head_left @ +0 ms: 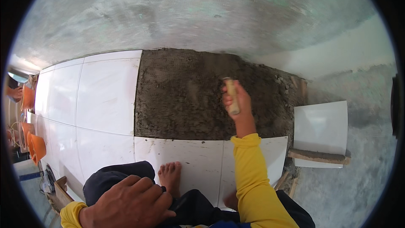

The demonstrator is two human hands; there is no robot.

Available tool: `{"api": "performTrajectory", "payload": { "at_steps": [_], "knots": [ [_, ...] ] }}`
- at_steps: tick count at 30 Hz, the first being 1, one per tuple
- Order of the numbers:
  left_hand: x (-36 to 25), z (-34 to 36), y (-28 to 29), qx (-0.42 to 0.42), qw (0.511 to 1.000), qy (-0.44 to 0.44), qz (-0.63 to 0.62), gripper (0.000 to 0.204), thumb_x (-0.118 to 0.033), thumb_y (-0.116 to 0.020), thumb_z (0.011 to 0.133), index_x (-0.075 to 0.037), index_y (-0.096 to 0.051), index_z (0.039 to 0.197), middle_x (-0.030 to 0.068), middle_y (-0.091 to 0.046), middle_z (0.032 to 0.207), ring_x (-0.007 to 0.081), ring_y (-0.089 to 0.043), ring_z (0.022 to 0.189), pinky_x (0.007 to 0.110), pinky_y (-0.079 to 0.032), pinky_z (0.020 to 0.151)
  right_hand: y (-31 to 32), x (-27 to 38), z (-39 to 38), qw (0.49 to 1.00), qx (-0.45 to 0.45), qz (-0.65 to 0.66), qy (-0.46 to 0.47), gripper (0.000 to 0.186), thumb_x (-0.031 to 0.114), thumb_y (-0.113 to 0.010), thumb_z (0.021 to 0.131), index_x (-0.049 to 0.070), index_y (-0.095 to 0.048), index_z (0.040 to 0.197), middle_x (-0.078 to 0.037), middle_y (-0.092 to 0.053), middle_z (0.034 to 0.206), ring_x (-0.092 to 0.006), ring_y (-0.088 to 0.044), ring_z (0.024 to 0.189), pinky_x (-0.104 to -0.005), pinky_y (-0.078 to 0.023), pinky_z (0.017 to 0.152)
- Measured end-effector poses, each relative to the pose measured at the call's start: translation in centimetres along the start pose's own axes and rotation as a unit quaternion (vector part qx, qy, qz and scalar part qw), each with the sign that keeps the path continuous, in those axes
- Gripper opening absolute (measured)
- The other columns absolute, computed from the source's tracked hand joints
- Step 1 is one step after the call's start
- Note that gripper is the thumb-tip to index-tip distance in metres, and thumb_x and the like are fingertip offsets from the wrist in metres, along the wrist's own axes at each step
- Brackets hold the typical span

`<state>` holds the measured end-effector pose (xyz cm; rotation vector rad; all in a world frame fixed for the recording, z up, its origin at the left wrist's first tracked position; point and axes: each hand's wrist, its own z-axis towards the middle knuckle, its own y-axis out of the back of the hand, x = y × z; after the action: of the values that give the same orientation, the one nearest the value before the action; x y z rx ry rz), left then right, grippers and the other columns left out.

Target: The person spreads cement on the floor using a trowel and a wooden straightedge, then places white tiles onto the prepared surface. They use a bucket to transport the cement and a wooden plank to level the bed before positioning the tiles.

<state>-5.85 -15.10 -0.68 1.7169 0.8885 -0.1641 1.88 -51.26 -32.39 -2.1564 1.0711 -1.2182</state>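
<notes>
My right hand [242, 100] grasps a pale handle [232, 96], dark mortar [177, 97] beneath it; my left hand's [128, 202] hold I cannot tell.

Your right arm [255, 169] reaches forward, yellow sleeve ending at the wrist, your right hand [241, 101] curled in a grip. Your left hand [130, 202] is held low before your bent left leg [120, 173], back uppermost, fingers loosely bent, palm hidden from view.
</notes>
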Motion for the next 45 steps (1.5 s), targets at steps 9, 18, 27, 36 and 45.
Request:
{"api": "performTrajectory", "payload": {
  "at_steps": [9, 18, 27, 36, 45],
  "knots": [
    [-0.2, -0.5, 0.3, 0.005, 1.0, 0.016, -0.001, 0.032, -0.039, -0.067, 0.103, -0.009, -0.062, 0.094, 0.0042, -0.06, 0.084, 0.021, -0.063, 0.085, 0.036, -0.054, 0.081, -1.3, -3.8, 2.4, 0.999, 0.005, 0.034, -0.014, 0.034, 0.04, -0.052, 0.113, 0.007, -0.057, 0.123, -0.007, -0.061, 0.092, -0.0134, -0.056, 0.06, -0.0267, -0.048, 0.048],
    [0.0, -1.1, -0.2, -0.026, 1.0, 0.006, 0.007, 0.032, -0.039, -0.066, 0.104, -0.009, -0.06, 0.095, 0.0039, -0.059, 0.084, 0.0205, -0.062, 0.084, 0.035, -0.054, 0.081, -13.2, -13.5, 6.1, 0.98, 0.026, -0.194, -0.043, 0.035, 0.039, -0.056, 0.11, 0.005, -0.055, 0.12, -0.007, -0.06, 0.089, -0.0171, -0.061, 0.056, -0.0338, -0.053, 0.046],
    [1.4, -2.4, -0.5, -0.043, 0.999, 0.01, -0.004, 0.031, -0.039, -0.064, 0.104, -0.01, -0.059, 0.095, 0.0028, -0.058, 0.084, 0.0193, -0.061, 0.083, 0.033, -0.053, 0.079, -10.8, -14.2, 6.2, 0.998, -0.027, -0.023, 0.043, 0.032, 0.039, -0.051, 0.111, 0.007, -0.056, 0.117, -0.007, -0.059, 0.084, -0.0184, -0.062, 0.06, -0.0361, -0.055, 0.05],
    [2.7, -3.5, -0.5, -0.058, 0.998, 0.001, -0.003, 0.032, -0.04, -0.063, 0.105, -0.01, -0.059, 0.094, 0.0022, -0.056, 0.082, 0.0181, -0.059, 0.08, 0.032, -0.052, 0.076, -17.7, -17.9, 9.2, 0.992, 0.028, -0.116, -0.045, 0.029, 0.035, -0.051, 0.112, 0.007, -0.055, 0.116, -0.009, -0.06, 0.087, -0.018, -0.059, 0.057, -0.0356, -0.052, 0.047],
    [3.3, -4.0, -1.2, -0.083, 0.997, 0.0, -0.005, 0.032, -0.039, -0.063, 0.105, -0.01, -0.059, 0.094, 0.0022, -0.055, 0.081, 0.018, -0.058, 0.079, 0.032, -0.052, 0.077, -15.5, -18.5, 6.3, 0.961, -0.082, -0.264, 0.002, 0.031, 0.032, -0.06, 0.107, 0.004, -0.052, 0.119, -0.011, -0.059, 0.093, -0.0185, -0.06, 0.059, -0.0352, -0.052, 0.047]
  ]
}}
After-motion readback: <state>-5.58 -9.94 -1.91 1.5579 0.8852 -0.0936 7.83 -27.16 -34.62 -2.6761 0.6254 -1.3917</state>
